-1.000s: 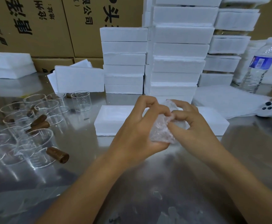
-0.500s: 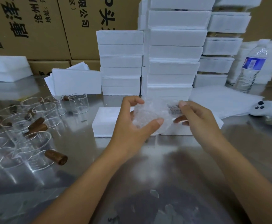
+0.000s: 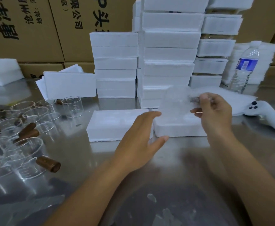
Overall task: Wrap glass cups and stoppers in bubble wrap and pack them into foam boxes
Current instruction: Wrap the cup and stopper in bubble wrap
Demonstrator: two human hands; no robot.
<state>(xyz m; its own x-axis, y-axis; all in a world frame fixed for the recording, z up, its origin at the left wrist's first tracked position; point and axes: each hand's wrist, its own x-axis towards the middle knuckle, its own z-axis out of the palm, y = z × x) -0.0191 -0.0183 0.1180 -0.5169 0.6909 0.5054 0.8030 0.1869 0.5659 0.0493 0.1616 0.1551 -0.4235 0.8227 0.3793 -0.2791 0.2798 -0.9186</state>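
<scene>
Bubble wrap (image 3: 176,101) pinched in right hand (image 3: 215,116) grip; left hand (image 3: 138,144) spread.

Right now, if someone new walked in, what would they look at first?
Probably the right hand in the middle, its grip pinching a blurry bubble wrap bundle above two flat foam boxes, with the open left hand beside it. Behind them rise tall white foam box stacks. On the left sit many clear glass cups and brown stoppers.
</scene>
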